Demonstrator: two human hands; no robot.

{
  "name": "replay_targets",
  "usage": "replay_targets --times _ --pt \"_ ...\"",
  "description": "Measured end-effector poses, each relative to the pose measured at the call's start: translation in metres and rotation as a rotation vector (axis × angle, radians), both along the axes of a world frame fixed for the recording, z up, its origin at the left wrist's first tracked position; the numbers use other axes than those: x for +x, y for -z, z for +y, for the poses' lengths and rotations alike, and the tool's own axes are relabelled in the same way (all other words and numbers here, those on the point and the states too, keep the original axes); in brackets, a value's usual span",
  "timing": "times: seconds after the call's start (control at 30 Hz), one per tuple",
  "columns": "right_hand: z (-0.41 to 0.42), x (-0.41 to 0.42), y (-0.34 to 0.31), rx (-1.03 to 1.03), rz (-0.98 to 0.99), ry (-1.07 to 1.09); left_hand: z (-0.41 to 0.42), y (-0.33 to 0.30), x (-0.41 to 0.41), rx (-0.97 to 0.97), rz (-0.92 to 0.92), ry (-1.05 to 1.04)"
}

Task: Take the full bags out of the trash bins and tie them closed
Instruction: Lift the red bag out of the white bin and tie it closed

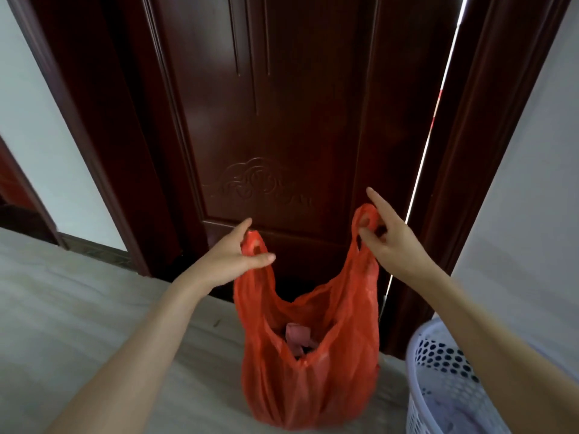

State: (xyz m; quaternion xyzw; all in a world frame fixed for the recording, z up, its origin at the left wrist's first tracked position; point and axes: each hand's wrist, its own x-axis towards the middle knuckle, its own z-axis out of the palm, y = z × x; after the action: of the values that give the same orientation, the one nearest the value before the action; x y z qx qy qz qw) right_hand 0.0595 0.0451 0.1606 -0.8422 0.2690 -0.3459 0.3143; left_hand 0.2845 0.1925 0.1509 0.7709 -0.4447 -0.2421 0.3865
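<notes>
A red plastic bag (308, 368) hangs in front of me over the floor, its mouth open with pink scraps showing inside. My left hand (233, 256) pinches the bag's left handle loop between thumb and fingers. My right hand (387, 236) holds the right handle loop, index finger pointing up. The two handles are pulled apart, untied. A white perforated trash bin (438, 380) stands at the lower right, beside the bag, partly hidden by my right forearm.
A dark red wooden door (282, 120) stands right behind the bag, slightly ajar with a bright gap along its right edge. White walls flank the door frame. The pale floor (78, 308) stretches to the left.
</notes>
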Motion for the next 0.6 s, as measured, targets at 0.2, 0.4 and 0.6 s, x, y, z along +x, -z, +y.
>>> replay_targets --times 0.2,0.4,0.6 --pt "-0.002 -0.01 0.062 0.322 0.127 -0.077 0.032 0.054 0.017 -0.178 0.092 -0.112" --pt "-0.027 0.025 0.103 0.52 0.199 -0.12 0.033 0.119 0.032 0.173 0.276 -0.103" --pt "-0.063 0.051 0.128 0.72 0.165 0.17 -0.026 0.147 0.035 0.101 0.264 0.036"
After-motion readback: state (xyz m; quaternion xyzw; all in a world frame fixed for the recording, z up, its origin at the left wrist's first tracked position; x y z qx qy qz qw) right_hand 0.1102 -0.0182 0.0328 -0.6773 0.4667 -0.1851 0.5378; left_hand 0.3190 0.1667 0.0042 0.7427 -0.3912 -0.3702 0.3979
